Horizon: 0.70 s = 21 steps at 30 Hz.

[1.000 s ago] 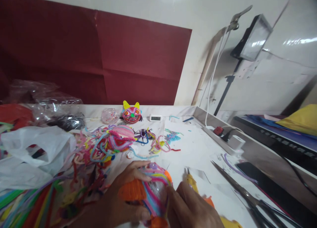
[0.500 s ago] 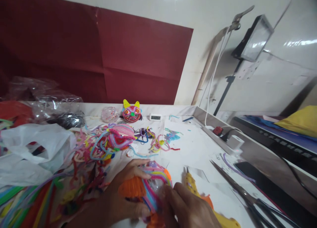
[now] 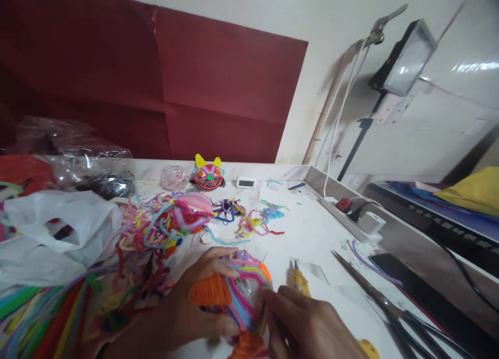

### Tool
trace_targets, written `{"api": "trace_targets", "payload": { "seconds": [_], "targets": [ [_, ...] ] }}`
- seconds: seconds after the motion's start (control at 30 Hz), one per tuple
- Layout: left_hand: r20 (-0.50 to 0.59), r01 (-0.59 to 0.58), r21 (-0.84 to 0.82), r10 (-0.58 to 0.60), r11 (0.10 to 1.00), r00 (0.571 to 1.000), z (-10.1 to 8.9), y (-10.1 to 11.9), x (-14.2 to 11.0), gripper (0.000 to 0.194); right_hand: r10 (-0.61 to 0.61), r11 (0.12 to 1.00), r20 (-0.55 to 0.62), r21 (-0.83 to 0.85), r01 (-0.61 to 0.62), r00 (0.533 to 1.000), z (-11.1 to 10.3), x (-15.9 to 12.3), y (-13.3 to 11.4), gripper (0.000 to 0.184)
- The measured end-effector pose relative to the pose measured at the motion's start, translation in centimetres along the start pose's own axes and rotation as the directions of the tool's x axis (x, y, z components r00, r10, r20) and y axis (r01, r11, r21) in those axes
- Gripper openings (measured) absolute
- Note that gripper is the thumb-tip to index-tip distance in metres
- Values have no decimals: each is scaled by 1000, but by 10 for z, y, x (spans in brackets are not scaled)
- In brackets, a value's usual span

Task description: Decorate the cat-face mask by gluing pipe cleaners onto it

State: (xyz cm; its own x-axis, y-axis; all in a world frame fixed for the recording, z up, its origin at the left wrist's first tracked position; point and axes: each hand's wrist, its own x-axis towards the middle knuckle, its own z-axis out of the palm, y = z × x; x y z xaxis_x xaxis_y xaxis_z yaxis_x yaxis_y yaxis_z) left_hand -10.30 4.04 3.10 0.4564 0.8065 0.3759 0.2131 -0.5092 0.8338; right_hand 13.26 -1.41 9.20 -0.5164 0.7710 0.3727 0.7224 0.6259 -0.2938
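My left hand is wrapped around a fish-like craft, a clear ball banded with pink, blue and yellow pipe cleaners. Orange pipe-cleaner pieces stick out at its left, right and bottom. On the craft's right side, my right hand has its fingers pinched together against the edge; what lies between them is hidden. Just beyond that hand is a yellow glue gun, its nozzle pointing away and its body partly covered by the hand.
Scissors and a black phone lie at the right. Loose pipe cleaners, a white plastic bag and a striped craft fill the left. A yellow-eared craft and small digital clock stand behind.
My right hand has shifted slightly right and down along the craft's edge, covering more of the glue gun. The left hand keeps its hold; the view has moved a little.
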Motion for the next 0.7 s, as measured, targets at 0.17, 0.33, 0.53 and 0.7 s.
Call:
{"api": "trace_targets", "payload": {
  "seconds": [0.17,0.33,0.53,0.7],
  "targets": [
    [10,-36,-25,37,999,999,0,10,4,59,-9,999,131,-48,15,991,-16,2,6,30],
    [15,-38,-7,38,999,999,0,11,5,58,-17,998,199,-60,30,980,-24,4,8,31],
    [18,-40,10,40,999,999,-1,6,4,59,-35,997,204,-53,47,978,-26,6,6,27],
    [24,-47,17,47,999,999,0,1,2,63,-17,999,232,-28,25,973,-33,6,1,19]
  ]
}}
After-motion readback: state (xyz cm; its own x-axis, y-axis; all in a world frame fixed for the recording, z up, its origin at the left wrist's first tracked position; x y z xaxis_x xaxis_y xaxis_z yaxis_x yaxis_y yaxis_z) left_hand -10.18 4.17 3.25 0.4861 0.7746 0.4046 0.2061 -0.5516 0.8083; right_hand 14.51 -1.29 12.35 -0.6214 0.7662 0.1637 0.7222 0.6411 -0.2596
